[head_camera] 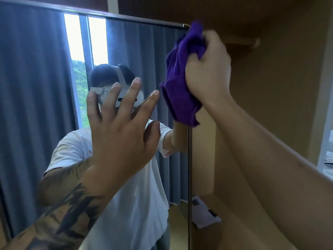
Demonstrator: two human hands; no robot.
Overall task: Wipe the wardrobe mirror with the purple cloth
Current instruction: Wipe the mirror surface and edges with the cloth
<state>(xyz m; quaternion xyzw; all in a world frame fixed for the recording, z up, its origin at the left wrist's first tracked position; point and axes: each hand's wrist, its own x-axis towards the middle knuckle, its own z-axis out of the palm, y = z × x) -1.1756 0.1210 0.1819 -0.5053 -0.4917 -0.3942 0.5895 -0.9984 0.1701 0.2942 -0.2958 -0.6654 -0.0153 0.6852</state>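
Purple cloth [182,83] sits bunched in the upper right of centre, clenched in the right hand [209,69], which grips it in a fist and holds it against the top right corner of the wardrobe mirror [36,87], right by the thin metal edge [188,177]. A loose tail of fabric hangs below the fist and drapes over that edge. Left of centre, the left hand [119,134] is released, fingers spread and straight, palm toward the glass; whether it actually touches the surface I cannot tell. The mirror fills the left half of the frame, reflecting grey-blue curtains, a window strip and the person in a white shirt. To the right is the wooden wardrobe interior [270,105], with a white paper [203,212] lying on its shelf at lower centre.

Risks, as I judge them: a bare palm pressed on the glass would leave fresh prints on the mirror. The cloth is wadded, so little of it meets the surface and streaks may be missed. Working at the very edge, the dangling tail could snag on the frame corner.
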